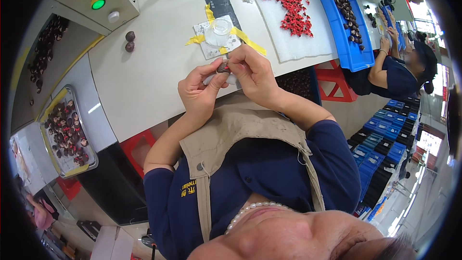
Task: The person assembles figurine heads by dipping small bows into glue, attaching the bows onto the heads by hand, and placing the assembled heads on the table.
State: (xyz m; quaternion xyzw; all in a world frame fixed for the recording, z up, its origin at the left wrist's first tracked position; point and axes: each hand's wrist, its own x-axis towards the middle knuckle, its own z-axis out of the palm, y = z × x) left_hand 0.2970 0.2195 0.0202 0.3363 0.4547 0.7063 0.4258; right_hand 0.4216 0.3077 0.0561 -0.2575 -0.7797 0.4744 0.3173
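My left hand (198,86) is closed, holding a small dark brown ball-shaped piece (222,68) between thumb and fingers. Pinched against its right side are the fingertips of my right hand (255,78), where a small red piece (227,67) shows. Something white, like a cloth or tissue (230,79), lies under the fingers; which hand has it I cannot tell. Just beyond the hands, a clear round dish (221,27) stands on a white square plate (210,49) fixed with yellow tape (250,44).
Two dark balls (130,41) lie left. Many red pieces (291,7) cover a white cloth (319,48); a blue tray (364,58) with dark balls stands right of it. A machine with lit buttons (98,2) is at the left, above a metal tray (93,162). A co-worker (402,74) sits right.
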